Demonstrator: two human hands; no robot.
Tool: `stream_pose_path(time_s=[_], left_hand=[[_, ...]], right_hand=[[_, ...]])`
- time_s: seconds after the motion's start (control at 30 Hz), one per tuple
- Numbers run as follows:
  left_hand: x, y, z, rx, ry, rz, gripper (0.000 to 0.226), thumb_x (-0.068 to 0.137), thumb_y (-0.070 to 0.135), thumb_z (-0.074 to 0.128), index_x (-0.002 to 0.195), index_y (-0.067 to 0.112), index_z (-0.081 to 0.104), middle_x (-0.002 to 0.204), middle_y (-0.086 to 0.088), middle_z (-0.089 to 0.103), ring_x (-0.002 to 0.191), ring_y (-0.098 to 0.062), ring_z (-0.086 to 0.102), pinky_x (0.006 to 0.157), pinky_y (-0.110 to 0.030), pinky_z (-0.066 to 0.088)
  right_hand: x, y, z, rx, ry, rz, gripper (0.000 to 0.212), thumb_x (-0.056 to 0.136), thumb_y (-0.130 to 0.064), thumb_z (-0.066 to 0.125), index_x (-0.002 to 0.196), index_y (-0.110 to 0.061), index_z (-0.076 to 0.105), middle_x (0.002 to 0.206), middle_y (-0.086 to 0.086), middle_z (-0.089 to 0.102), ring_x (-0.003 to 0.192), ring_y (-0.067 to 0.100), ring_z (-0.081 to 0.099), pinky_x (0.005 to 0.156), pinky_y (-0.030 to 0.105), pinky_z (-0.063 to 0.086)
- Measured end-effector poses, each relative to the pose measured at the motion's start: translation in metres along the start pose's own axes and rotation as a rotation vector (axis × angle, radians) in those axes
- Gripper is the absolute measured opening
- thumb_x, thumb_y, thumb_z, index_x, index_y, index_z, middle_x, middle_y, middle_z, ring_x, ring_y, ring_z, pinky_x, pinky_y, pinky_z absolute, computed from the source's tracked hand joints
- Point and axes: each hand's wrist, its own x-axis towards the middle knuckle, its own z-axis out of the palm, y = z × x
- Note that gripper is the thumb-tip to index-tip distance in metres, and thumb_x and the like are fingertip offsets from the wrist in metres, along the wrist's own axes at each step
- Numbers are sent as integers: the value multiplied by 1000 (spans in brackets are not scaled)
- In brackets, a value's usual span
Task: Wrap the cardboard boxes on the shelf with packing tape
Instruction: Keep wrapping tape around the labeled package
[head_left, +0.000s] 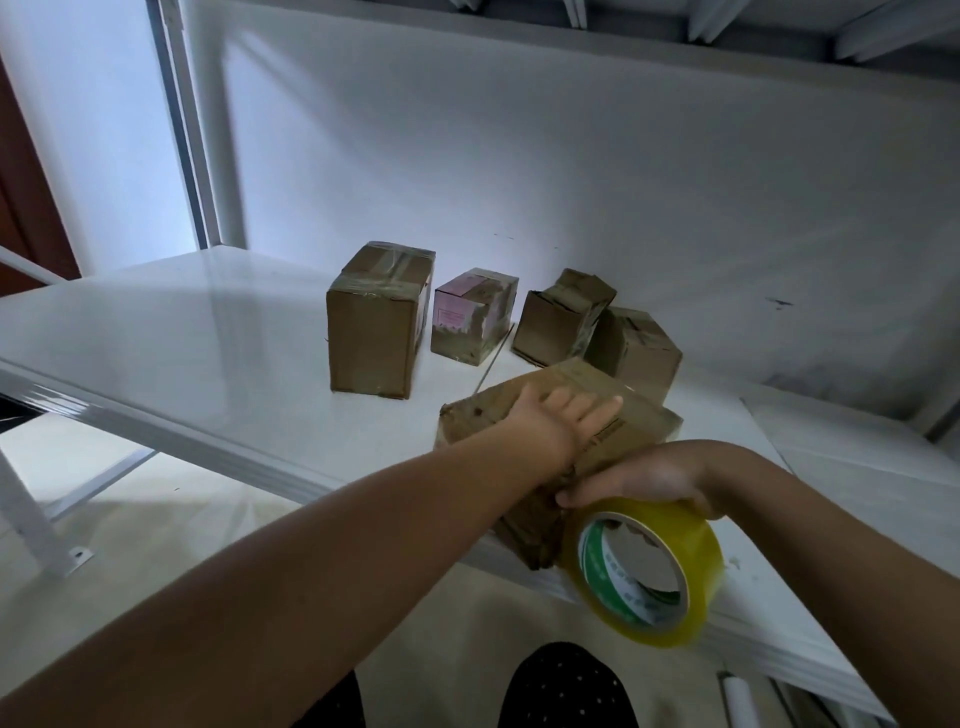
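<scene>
Head view, looking down at a white shelf (171, 332). Near box (613, 431) lying flat at the front edge, its near end jutting past the lip, probably so tape can pass underneath. Left hand (566, 415) spread flat on top, fingers straight, pressing down, most likely to pin the box against the pull of the roll. Right hand (649, 480) curled over the yellow tape roll (652, 566), gripping its rim from above, thumb side toward the box. Roll held just off the near end of the box, below the shelf edge, core facing the camera. Whether a strip already runs from roll to cardboard: cannot tell, clear tape against brown.

Further back, four more boxes. Tall box (371, 338) upright at the left, glossy tape across its top. Pink-labelled box (472, 317) just beside it, tape wrinkled on its side. Open-flapped box (558, 322) tilted, leaning against another box (636, 351) behind the near one. Thin rod (491, 364) lying between the pink-labelled box and the near one.

Step in hand, judged from the pose: carrying the roll around the near end. Risk: box sliding off the lip if the left hand's pressure eases.
</scene>
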Motion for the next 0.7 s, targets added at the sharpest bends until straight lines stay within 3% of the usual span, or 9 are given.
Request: stream_pose_path(time_s=[0.07, 0.2, 0.27, 0.33, 0.4, 0.47, 0.57, 0.7], left_hand=[[-3, -19, -1, 23, 23, -75, 110, 82, 22, 68, 149, 16, -19, 159, -10, 5, 145, -29, 8, 115, -54, 16], [-14, -67, 5, 35, -21, -471, 93, 90, 27, 60, 151, 9, -8, 152, -17, 25, 139, -34, 27, 111, -56, 23], [-6, -64, 11, 97, -51, -440, 93, 88, 30, 62, 152, 10, -4, 142, -14, 43, 129, -32, 42, 107, -53, 28], [4, -54, 20, 204, -100, -393, 90, 88, 24, 61, 151, 6, -1, 112, -5, 65, 102, -25, 60, 97, -46, 39], [8, -51, 24, 259, -114, -388, 85, 88, 15, 58, 150, 2, 1, 92, -1, 69, 78, -20, 62, 83, -39, 45], [8, -52, 24, 250, -113, -380, 80, 87, 12, 56, 148, 1, 6, 85, -3, 67, 67, -20, 58, 76, -35, 47], [5, -48, 21, 262, -108, -376, 77, 86, 15, 54, 147, 0, 9, 73, -6, 56, 57, -21, 50, 69, -34, 44], [6, -44, 20, 210, -85, -406, 79, 85, 20, 54, 146, 0, 8, 91, -3, 62, 70, -21, 53, 67, -32, 42]], right_hand=[[1, 3, -1, 23, -4, -9, 36, 72, -46, 76, 100, -39, 56, 102, -6, 65, 92, 14, 64, 66, 23, 53], [5, -2, 1, 33, -3, -14, 37, 74, -49, 74, 102, -42, 52, 106, -8, 61, 96, 15, 61, 74, 27, 55], [9, -9, 2, 10, -13, 11, 48, 74, -49, 74, 115, -38, 51, 114, -2, 61, 103, 21, 61, 87, 36, 55], [10, -13, 1, -23, -24, 46, 60, 74, -49, 74, 125, -32, 48, 119, 2, 60, 108, 25, 59, 95, 42, 51], [10, -13, 1, -28, -23, 50, 63, 74, -49, 74, 128, -30, 48, 119, 3, 60, 107, 25, 60, 95, 42, 51], [11, -13, 1, -32, -23, 54, 64, 74, -49, 74, 129, -29, 48, 119, 4, 61, 107, 25, 60, 95, 43, 51], [12, -14, 0, -35, -37, 67, 66, 73, -49, 74, 130, -28, 47, 120, 6, 60, 108, 27, 60, 96, 43, 51], [14, -11, 0, -16, -36, 70, 66, 71, -50, 76, 127, -28, 48, 116, 5, 62, 104, 25, 62, 91, 41, 53]])
